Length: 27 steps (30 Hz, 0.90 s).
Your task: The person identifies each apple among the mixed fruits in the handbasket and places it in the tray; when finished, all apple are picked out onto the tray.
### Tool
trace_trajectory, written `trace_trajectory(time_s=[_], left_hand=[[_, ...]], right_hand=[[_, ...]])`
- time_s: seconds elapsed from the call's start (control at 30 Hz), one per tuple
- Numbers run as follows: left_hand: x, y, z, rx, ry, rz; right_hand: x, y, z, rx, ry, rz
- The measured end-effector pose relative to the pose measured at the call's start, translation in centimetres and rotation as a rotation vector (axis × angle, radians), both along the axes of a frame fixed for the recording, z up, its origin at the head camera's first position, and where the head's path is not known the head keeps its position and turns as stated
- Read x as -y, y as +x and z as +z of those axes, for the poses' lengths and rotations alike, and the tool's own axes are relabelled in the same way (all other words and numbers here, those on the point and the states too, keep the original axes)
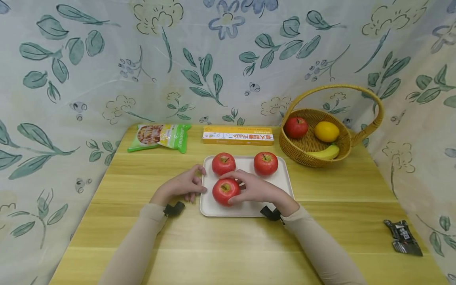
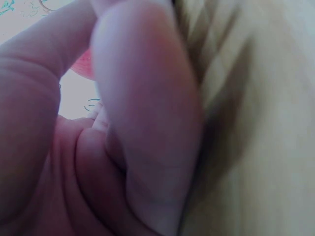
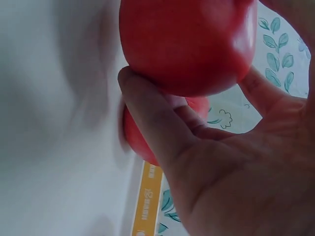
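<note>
Toward the tray's (image 1: 283, 176) front, my right grip (image 1: 255, 188) curls round the front apple (image 1: 224, 194) — I judge it's being picked or placed, can't tell which. My left grip (image 1: 184, 184), loosely bent, seemingly holding nothing, is by the tray's left edge. The next move calls for finger clearance — the rear-left apple (image 1: 223, 164) sits close behind, the basket (image 1: 300, 153) beyond the tray's right corner

Head cam fwd/down over table (image 1: 213, 245); wrist cams (image 1: 174, 208) v. close to hands (image 1: 183, 184); R & head share apples (image 1: 221, 194).
</note>
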<state>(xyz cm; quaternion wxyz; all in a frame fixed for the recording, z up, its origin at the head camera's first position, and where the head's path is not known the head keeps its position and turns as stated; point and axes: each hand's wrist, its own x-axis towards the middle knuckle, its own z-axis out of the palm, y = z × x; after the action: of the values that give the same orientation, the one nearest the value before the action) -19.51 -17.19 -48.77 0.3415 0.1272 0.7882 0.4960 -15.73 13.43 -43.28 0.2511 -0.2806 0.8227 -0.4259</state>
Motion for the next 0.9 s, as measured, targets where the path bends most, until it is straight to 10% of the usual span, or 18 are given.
trace_trajectory(time_s=[0.9], left_hand=[[0.0, 0.1, 0.2, 0.003, 0.011, -0.006]], right_hand=[[-0.3, -0.2, 0.2, 0.026, 0.066, 0.035]])
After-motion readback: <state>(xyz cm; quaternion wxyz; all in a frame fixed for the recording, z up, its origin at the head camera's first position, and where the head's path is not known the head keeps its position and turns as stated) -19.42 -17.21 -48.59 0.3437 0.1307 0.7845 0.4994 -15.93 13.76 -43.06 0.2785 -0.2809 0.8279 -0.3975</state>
